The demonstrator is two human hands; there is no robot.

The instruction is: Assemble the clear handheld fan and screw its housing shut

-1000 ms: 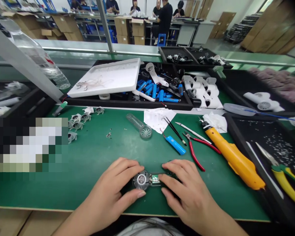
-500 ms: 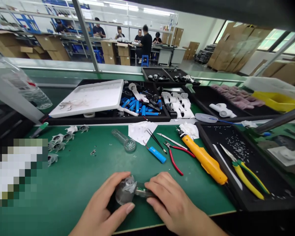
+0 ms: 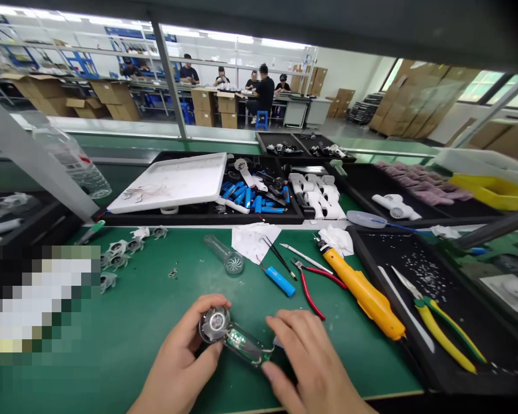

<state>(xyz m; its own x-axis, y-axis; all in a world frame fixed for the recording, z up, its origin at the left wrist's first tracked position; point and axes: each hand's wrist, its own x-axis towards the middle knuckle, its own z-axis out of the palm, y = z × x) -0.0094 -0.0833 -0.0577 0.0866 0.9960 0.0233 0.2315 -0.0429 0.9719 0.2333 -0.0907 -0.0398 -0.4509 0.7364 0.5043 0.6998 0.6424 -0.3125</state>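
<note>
My left hand (image 3: 187, 351) is closed around the round head of an opened handheld fan (image 3: 246, 344), whose bladed wheel faces up. Green circuit board and thin wires show inside its clear handle. At the handle's far end, my right hand (image 3: 308, 356) has its thumb against the tip and its fingers curved over it; part of this end is hidden. Beyond the hands lies a clear fan shell (image 3: 225, 255). A blue battery (image 3: 280, 280) with leads rests nearby, beside black tweezers (image 3: 280, 259) and red-handled cutters (image 3: 311, 293).
Right of the hands lie a yellow electric screwdriver (image 3: 362, 287) and a black tray (image 3: 461, 310) holding yellow-green pliers (image 3: 444, 328). Several loose fan wheels (image 3: 118, 247) sit at left. Behind are a white tray (image 3: 172, 181), blue batteries (image 3: 242, 192) and white fan shells (image 3: 319, 192).
The fan has turned so its wheel and the handle's open inside face up. My right hand's fingers have loosened and shifted toward the handle's end. The camera view has tilted up slightly.
</note>
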